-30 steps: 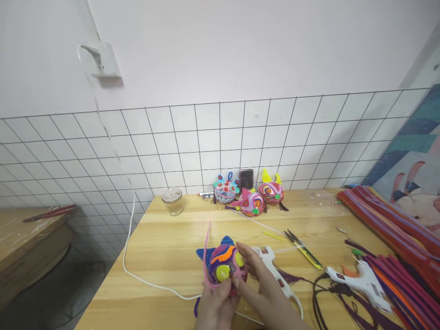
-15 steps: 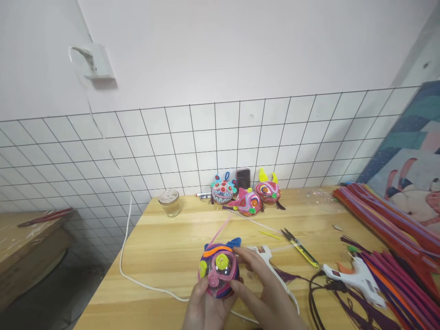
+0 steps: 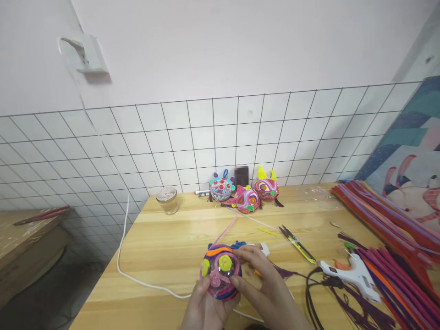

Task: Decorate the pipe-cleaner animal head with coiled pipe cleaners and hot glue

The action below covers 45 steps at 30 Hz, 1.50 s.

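Observation:
Low in the middle of the head view, a round craft ball (image 3: 223,275) is wrapped in pipe cleaners, with yellow coiled eyes, a pink nose, orange and blue bands and clear patches. My left hand (image 3: 208,305) cups it from below, thumb on its left front. My right hand (image 3: 263,284) grips its right side, with the thumb at the front and fingers near the top. A pink pipe cleaner (image 3: 225,231) rises from behind the ball. Partly hidden behind my right hand lies a white glue gun (image 3: 264,249).
Several finished craft animals (image 3: 247,200) stand by the tiled wall, near a glass cup (image 3: 167,201). Yellow snips (image 3: 298,246) lie right of centre. Farther right are another glue gun (image 3: 354,273), purple tassels (image 3: 360,305) and bundled pipe cleaners (image 3: 388,220). A white cord (image 3: 137,281) crosses the left side.
The ball and both hands have shifted slightly right in view, the hold unchanged. My right hand now covers more of the nearby glue gun. The camera view has moved a little.

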Motion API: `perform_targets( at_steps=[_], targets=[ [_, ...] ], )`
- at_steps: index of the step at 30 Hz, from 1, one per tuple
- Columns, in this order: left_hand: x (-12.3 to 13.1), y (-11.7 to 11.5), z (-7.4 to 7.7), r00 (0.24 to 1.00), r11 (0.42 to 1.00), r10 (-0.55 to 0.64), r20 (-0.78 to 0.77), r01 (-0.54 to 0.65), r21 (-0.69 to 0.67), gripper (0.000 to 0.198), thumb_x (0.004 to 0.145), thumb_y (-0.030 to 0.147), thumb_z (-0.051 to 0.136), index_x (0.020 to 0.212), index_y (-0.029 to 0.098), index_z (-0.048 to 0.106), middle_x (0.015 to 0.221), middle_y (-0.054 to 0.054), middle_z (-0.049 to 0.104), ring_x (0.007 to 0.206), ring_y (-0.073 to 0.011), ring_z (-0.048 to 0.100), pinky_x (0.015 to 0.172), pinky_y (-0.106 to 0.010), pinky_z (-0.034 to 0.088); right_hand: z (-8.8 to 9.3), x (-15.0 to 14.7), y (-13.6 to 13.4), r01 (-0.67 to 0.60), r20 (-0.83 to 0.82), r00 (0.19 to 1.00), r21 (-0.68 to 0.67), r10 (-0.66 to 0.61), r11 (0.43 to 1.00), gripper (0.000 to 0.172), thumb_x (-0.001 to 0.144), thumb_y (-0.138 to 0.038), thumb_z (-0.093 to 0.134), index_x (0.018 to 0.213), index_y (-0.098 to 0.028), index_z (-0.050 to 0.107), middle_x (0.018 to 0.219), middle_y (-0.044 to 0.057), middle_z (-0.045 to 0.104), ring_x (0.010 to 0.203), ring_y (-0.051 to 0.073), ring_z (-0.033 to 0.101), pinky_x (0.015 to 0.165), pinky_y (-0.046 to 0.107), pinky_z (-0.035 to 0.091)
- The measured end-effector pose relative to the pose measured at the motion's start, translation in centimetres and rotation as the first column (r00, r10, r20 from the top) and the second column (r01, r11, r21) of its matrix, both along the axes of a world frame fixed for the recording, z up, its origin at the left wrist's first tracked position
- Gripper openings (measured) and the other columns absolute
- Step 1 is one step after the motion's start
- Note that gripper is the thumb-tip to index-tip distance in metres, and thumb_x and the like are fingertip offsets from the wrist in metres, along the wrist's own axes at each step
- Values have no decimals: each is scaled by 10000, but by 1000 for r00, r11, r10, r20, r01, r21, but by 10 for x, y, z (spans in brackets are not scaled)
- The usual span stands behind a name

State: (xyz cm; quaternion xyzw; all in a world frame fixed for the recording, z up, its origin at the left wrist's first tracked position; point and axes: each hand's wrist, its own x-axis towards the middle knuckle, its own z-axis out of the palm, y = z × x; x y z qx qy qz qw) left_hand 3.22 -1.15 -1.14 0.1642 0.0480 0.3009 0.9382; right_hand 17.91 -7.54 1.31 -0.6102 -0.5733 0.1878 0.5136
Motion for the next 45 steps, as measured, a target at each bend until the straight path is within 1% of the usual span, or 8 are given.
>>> perform_targets(
  at_steps=[4, 9, 12, 20, 24, 29, 33, 45],
  targets=[
    [0, 1, 2, 1000, 1000, 3, 5, -3, -22, 233, 804, 281, 633, 997, 188, 725, 1086, -101, 724, 1000, -196, 652, 905, -300, 471, 2, -3, 2, 31, -65, 997, 21, -29, 999, 312, 798, -319, 664, 1107, -277, 636, 1148, 72, 609, 1138, 234, 540, 979, 335, 437],
    [-1, 3, 3, 1000, 997, 23, -3, -24, -72, 247, 859, 291, 564, 991, 167, 732, 1075, -117, 728, 973, -205, 663, 854, -292, 502, 4, -3, 0, 3, -138, 990, -25, -7, 1000, 358, 784, -285, 656, 1141, -298, 620, 1205, 57, 620, 1137, 235, 558, 860, 313, 503],
    [-2, 3, 3, 1000, 997, 22, -11, -23, -68, 258, 873, 294, 543, 986, 161, 734, 1045, -126, 736, 933, -205, 677, 808, -286, 517, 4, -2, -2, 9, -161, 987, -41, -16, 999, 365, 783, -252, 633, 1146, -290, 612, 1219, 58, 625, 1131, 229, 571, 847, 313, 511],
    [-4, 6, -4, 999, 994, 19, -51, -25, -104, 248, 841, 313, 582, 968, 163, 734, 1078, -131, 725, 946, -215, 671, 821, -306, 506, 8, -2, -3, -35, -49, 998, -67, 31, 997, 381, 784, -233, 636, 1161, -281, 605, 1230, 67, 619, 1125, 228, 576, 846, 307, 521],
    [-4, 7, -6, 997, 994, 29, -73, -36, -107, 250, 846, 314, 571, 971, 173, 733, 1072, -124, 726, 966, -219, 661, 844, -324, 498, 6, -6, -2, 5, -66, 998, -51, -8, 999, 371, 796, -247, 610, 1166, -277, 610, 1231, 71, 612, 1126, 229, 571, 854, 315, 515],
    [-1, 6, -4, 998, 995, 36, -54, -41, -96, 247, 848, 281, 563, 1014, 192, 723, 1077, -119, 724, 971, -215, 655, 855, -336, 492, 3, -9, -2, 21, -81, 996, -56, -25, 998, 382, 780, -225, 602, 1156, -292, 624, 1219, 54, 618, 1139, 227, 560, 844, 307, 513],
    [0, 6, -3, 998, 993, 46, -38, -49, -105, 256, 852, 288, 551, 1021, 194, 719, 1084, -116, 721, 968, -212, 649, 840, -336, 494, 2, -8, -2, 35, -49, 998, -49, -37, 998, 399, 778, -223, 602, 1171, -292, 619, 1252, 59, 604, 1177, 238, 541, 864, 312, 514],
    [2, 4, 1, 991, 991, 70, -115, -82, -109, 232, 802, 298, 613, 965, 185, 731, 994, -116, 738, 875, -207, 657, 788, -330, 503, -9, -9, -1, 43, 31, 999, -6, -42, 999, 417, 788, -187, 570, 1190, -290, 604, 1255, 71, 586, 1163, 221, 546, 930, 339, 489]
  ],
)
